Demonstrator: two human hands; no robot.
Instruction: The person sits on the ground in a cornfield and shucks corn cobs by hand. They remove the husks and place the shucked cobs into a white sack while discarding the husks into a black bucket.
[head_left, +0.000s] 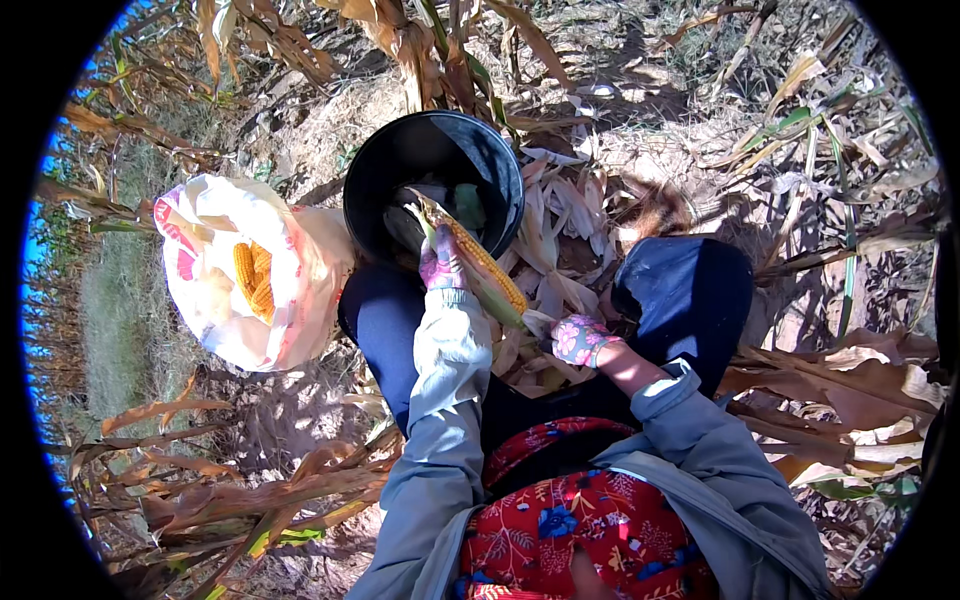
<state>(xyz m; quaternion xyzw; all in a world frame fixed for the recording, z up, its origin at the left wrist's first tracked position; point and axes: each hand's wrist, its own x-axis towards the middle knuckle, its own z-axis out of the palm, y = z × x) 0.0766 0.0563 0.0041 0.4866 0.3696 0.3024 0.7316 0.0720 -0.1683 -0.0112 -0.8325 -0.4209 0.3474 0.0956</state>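
My left hand (442, 262), in a patterned glove, grips the upper part of a corn ear (486, 259) near its tip. Yellow kernels show along one side, and pale green husk (491, 300) still wraps the other. At the butt end, my right hand (581, 339), in a grey glove with pink flowers, closes on the pulled-down husk and stalk end. The ear slants across the front rim of a black bucket (512, 169). Inside the bucket, dark shapes lie in shadow and I cannot tell what they are.
A white woven sack (319, 240) holding several husked corn cobs (255, 277) stands left of the bucket. Stripped husks (562, 202) cover the ground between my knees. Dry corn stalks (416, 60) rise behind the bucket, and more dry leaves (840, 390) lie at the right.
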